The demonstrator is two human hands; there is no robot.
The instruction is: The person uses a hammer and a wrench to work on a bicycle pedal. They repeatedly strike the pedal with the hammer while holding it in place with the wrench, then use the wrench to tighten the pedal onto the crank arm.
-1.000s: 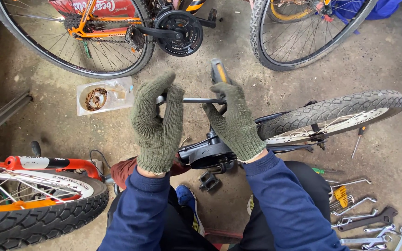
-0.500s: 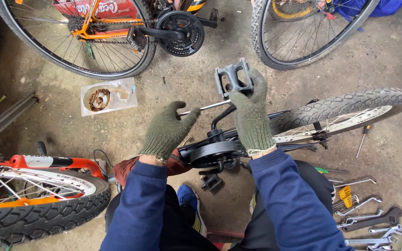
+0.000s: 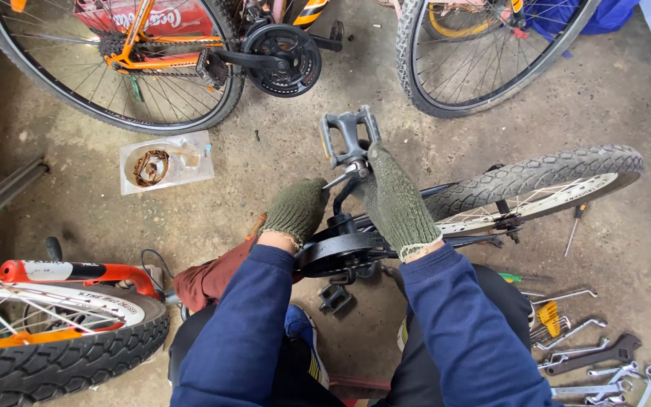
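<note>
Gloved right hand (image 3: 399,202) grips the crank arm just under the grey pedal (image 3: 348,134), pedal pointing up. Gloved left hand (image 3: 295,211) rests on the black chainguard (image 3: 337,252). I note wrenches (image 3: 589,354) lying lower right on concrete.

Green knit gloves (image 3: 397,200); grey pedal (image 3: 348,134); orange bike frame (image 3: 141,34).

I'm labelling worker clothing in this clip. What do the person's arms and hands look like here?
Both hands wear knitted work gloves in a dull olive green: the left hand and the right hand. The right glove's cuff has a pale, slightly frayed edge. Both arms are in plain dark blue long sleeves of soft fabric, with no visible markings. A thin strip of wrist shows between left glove and sleeve.
</note>
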